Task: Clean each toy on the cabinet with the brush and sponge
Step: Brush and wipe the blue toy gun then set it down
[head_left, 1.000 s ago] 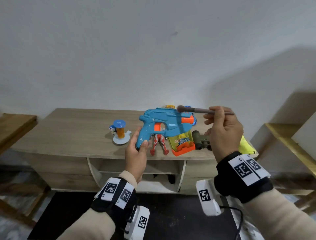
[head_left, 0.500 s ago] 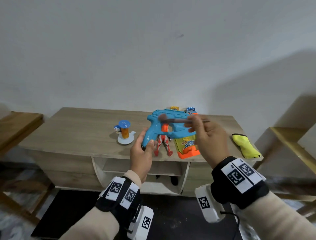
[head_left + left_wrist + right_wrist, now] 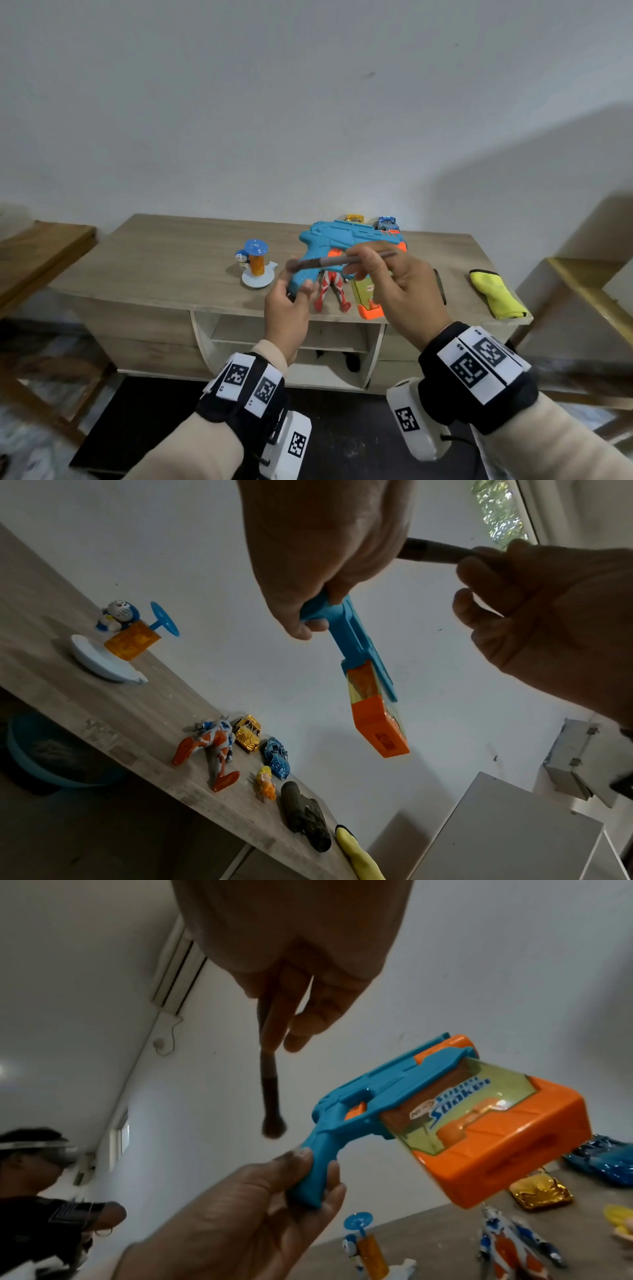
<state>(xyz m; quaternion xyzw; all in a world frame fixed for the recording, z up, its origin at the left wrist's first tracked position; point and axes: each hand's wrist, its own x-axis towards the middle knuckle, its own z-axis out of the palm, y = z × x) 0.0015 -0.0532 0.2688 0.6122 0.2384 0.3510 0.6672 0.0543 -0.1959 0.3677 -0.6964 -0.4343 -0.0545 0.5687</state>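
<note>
My left hand [image 3: 291, 301] grips the handle of a blue and orange water gun [image 3: 346, 238] and holds it up above the wooden cabinet [image 3: 164, 260]. Its orange tank [image 3: 507, 1153] hangs below the barrel. My right hand [image 3: 387, 277] pinches a thin dark brush [image 3: 339, 262], whose soft tip [image 3: 273, 1127] is at the top of the gun's handle, just above my left fingers. A yellow sponge [image 3: 496, 294] lies at the cabinet's right end.
On the cabinet top stand a small blue cartoon figure with an orange block [image 3: 255, 262], a red and white figure [image 3: 330, 291], gold [image 3: 247, 733] and blue [image 3: 276, 757] toy cars, a tiny yellow doll [image 3: 266, 781] and dark binoculars [image 3: 304, 815]. Wooden furniture flanks both sides.
The brush has swept left along the gun, from the barrel's front end past the trigger area to the top of the handle. My right hand moved left with it; the left hand kept its grip.
</note>
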